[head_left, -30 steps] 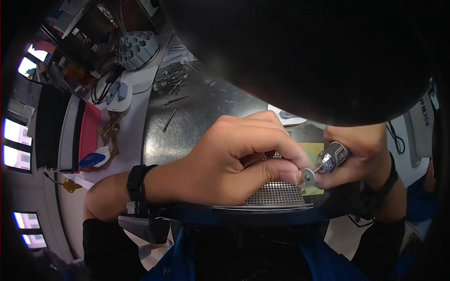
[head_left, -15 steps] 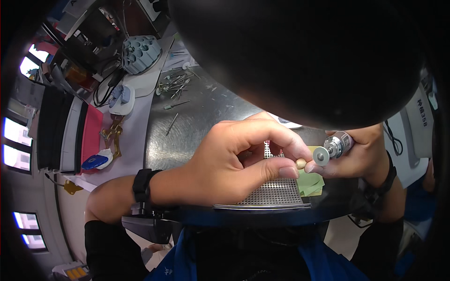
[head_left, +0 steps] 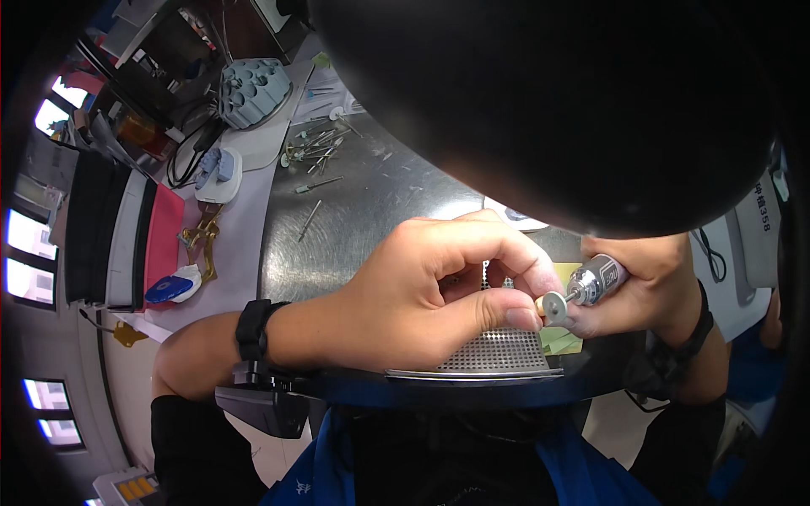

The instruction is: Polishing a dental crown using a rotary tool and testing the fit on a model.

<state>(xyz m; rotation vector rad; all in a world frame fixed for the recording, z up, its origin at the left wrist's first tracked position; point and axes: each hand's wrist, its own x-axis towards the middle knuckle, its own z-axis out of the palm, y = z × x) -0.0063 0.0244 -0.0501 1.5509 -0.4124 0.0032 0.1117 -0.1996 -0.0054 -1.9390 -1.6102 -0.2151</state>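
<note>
My left hand (head_left: 472, 287) pinches a small cream-coloured dental crown (head_left: 540, 306) between thumb and index finger. In my right hand (head_left: 645, 282) is a silver rotary handpiece (head_left: 601, 278), fitted with a pale round grinding disc (head_left: 554, 310). The disc overlaps the crown from the right, close to my left fingertips; whether they touch, I cannot tell. My right thumb lies just beside the disc, and the other right fingers are partly hidden. Beneath both hands sits a perforated metal grille (head_left: 494, 354), with green and yellow paper pieces (head_left: 561, 337) at its right.
Burs and grinding bits (head_left: 316, 150) lie scattered at the back left of the metal bench (head_left: 354, 202). Further left are a grey bit holder (head_left: 253, 91), a dental model (head_left: 218, 173), a brass-coloured articulator (head_left: 202, 236) and a pink-and-black box (head_left: 160, 240). A large dark round shape (head_left: 548, 101) blocks the upper right.
The handpiece and disc have moved left and slightly down, and the disc now covers part of the crown. My left hand stays nearly in place.
</note>
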